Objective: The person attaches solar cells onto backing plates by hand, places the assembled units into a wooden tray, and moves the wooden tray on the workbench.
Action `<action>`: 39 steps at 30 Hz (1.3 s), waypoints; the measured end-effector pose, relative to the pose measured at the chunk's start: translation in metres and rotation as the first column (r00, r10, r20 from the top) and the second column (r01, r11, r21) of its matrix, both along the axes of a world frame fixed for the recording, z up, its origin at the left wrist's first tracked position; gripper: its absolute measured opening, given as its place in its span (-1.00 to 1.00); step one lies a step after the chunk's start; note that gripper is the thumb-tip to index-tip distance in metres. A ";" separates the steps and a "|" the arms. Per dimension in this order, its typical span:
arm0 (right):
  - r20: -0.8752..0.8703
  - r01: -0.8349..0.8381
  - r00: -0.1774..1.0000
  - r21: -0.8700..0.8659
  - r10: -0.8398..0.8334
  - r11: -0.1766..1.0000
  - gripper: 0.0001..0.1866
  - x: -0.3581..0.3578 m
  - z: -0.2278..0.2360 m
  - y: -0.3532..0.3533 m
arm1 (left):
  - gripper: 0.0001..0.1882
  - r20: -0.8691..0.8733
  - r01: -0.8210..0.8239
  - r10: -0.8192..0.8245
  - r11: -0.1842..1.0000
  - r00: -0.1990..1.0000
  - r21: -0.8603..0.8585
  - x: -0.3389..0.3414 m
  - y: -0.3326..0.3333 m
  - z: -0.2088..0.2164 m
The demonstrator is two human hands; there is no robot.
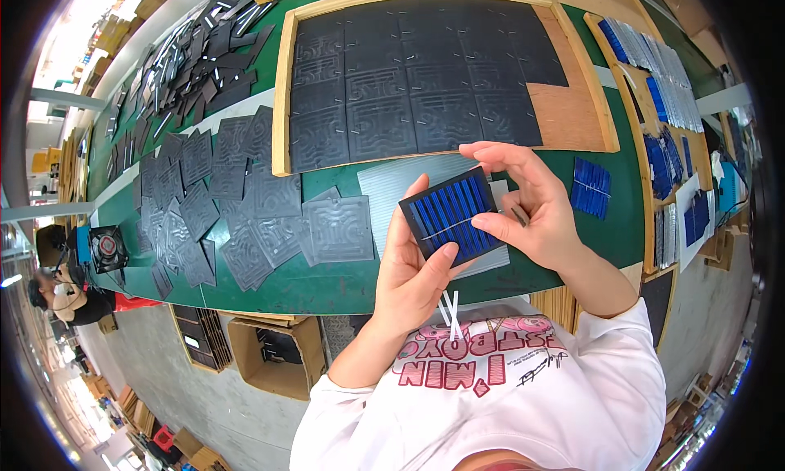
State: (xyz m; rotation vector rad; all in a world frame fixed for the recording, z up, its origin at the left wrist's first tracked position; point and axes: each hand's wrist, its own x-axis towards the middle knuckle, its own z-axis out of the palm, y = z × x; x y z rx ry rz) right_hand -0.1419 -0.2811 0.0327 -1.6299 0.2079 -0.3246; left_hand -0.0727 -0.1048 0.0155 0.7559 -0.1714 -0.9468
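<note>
Both my hands hold up a small square solar panel with blue cell strips and a dark border [441, 205], tilted above the table's near edge. My left hand [409, 284] grips its lower left side, thumb on the face and fingers behind. At the right side, my right hand [541, 213] has its thumb pressed on the face and its index finger arched over the top corner. A small dark piece [520, 216] shows between the right hand's curled fingers; its kind is unclear. Beneath the panel lies a pale ribbed sheet [384, 195].
Behind stands a wood-framed board [283, 103] bearing rows of black square plates. Loose black plates [342, 230] overlap at left, with a heap of dark strips [221, 42] farther back. Blue cell strips [590, 189] lie at right, near wooden trays [634, 87]. A cardboard box [278, 373] stands below the table.
</note>
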 end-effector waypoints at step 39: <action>0.079 -0.089 0.991 -0.183 0.105 0.979 -0.62 -0.001 -0.009 -0.009 | -0.37 -0.128 -0.071 0.073 0.997 0.989 0.022 0.006 0.003 0.005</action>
